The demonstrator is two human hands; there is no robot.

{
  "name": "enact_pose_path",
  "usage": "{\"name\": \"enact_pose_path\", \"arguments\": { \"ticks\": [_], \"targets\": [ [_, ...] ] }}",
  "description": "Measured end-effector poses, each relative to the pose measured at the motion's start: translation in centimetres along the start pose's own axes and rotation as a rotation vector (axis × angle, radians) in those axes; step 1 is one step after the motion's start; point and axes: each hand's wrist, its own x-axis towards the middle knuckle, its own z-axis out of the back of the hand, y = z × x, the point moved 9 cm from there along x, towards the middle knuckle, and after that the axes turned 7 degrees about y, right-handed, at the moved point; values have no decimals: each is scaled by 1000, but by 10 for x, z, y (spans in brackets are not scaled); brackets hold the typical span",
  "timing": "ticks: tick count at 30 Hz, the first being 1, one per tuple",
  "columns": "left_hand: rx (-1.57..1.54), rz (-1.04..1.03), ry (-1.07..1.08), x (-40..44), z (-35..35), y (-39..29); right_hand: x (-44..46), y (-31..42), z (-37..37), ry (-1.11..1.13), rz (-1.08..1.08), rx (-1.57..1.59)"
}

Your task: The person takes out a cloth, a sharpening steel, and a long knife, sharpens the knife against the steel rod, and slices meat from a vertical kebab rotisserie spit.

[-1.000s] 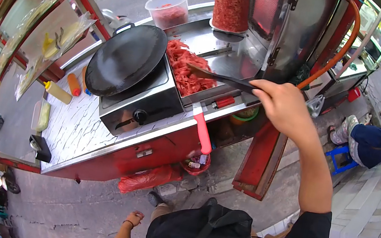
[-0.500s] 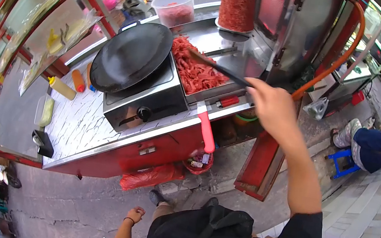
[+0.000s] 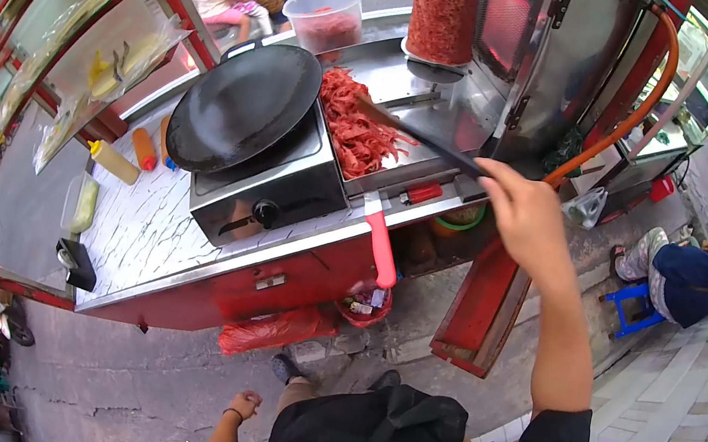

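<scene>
Your right hand [image 3: 520, 209] grasps the black handle of a long tool [image 3: 438, 147], whose axis runs left and slightly away from you, its brown tip at the shredded meat [image 3: 355, 132] beside the pan [image 3: 246, 109] on the bench [image 3: 138, 251]. Your left hand [image 3: 245, 404] hangs low, much farther from the meat, fingers loosely curled; whether it holds anything, you can't tell.

Cracked grey pavement [image 3: 112, 377], pale tiles [image 3: 667, 423]
</scene>
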Motion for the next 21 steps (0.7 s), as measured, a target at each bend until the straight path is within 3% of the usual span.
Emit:
{"name": "enact_pose_path", "arguments": {
  "ticks": [2, 4, 5, 7, 9, 16, 19, 21],
  "targets": [
    [40, -51, -26, -1, 5, -26, -3, -8, 5, -17, -13, 0],
    [31, -67, -19, -4, -1, -37, -7, -12, -4, -52, -59, -209],
    [32, -83, -8, -5, -4, -44, -8, -16, -23, 69, -141, -257],
    [63, -87, -5, -3, -11, -44, -7, -6, -57, 20, 70, -152],
    [102, -87, -2, 0, -18, -36, -3, 3, -73, 17, 151, -115],
    [88, -14, 63, -6, -24, -18, 25, -3, -32, -83, 84, -120],
    [131, 17, 76, -4, -24, -9, 47, -12, -68, 22, -61, -222],
    [75, 32, 57, -4, -20, -10, 51, -14, -94, 37, 35, -241]
  ]
}}
